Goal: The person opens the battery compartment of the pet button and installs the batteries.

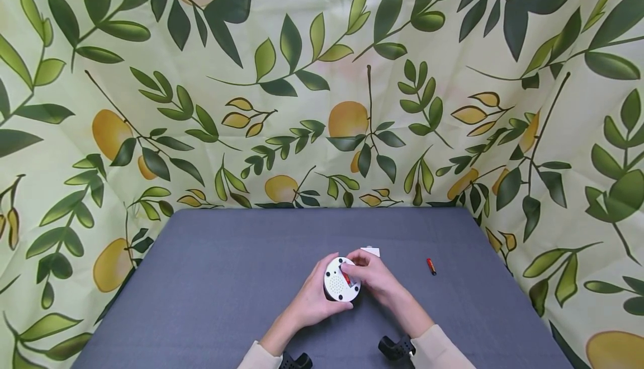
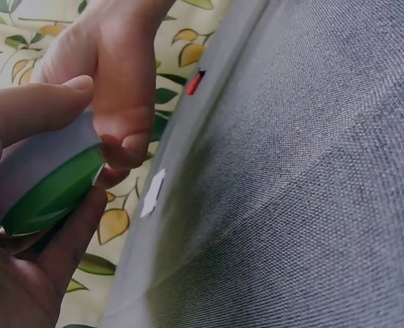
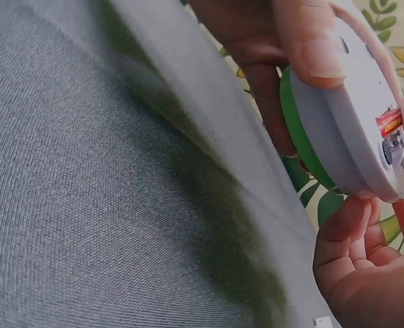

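A round white device [image 1: 336, 285] with a green side [image 2: 55, 191] is in my left hand [image 1: 314, 296]. Thumb and fingers grip its edge from the left. Its flat face, with small dark feet and a patch of holes, points up in the head view. A red battery [image 3: 389, 122] lies in the open slot in that face, with a metal contact beside it. My right hand [image 1: 377, 277] is at the device's right side. The right thumb presses over the battery's upper end, while the curled fingers touch the rim, partly hidden.
A second red battery [image 1: 431, 266] with a black end lies on the grey table [image 1: 241, 268] to the right. Behind the right hand is a small white flat piece [image 1: 371, 251]. Leaf-and-fruit patterned cloth [image 1: 312, 106] stands behind the table and along its sides.
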Demonstrator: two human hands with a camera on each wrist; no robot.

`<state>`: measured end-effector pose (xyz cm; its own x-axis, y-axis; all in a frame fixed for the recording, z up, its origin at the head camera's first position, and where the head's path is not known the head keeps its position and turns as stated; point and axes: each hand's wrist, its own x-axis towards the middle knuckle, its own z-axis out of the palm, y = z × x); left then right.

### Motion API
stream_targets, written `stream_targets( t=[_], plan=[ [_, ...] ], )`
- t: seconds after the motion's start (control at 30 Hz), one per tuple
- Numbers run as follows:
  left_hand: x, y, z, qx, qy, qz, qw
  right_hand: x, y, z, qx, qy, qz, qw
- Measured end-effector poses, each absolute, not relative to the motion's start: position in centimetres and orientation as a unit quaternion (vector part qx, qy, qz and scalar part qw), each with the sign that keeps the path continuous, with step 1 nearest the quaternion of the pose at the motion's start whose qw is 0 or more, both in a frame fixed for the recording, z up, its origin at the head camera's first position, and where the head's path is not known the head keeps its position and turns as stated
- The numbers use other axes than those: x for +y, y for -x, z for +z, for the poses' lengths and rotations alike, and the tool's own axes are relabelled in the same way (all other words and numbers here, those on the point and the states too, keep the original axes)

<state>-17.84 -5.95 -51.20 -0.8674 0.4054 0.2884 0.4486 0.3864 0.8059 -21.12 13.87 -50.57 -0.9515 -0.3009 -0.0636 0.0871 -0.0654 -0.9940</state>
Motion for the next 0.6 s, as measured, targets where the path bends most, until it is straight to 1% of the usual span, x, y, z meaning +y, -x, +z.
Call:
stream_targets(
  t=[0.1,0.6],
  plan=[
    [-6.04,17.79,-51.33,-0.834,0.258,-0.488,0.017,13.94,21.11,-50.68,0.644,0.073,-0.746,0.155],
    [-5.85,17.81,-51.36,-0.829,0.263,-0.493,-0.006,13.75,20.83,-51.21,0.606,0.064,-0.774,0.173]
  ],
)
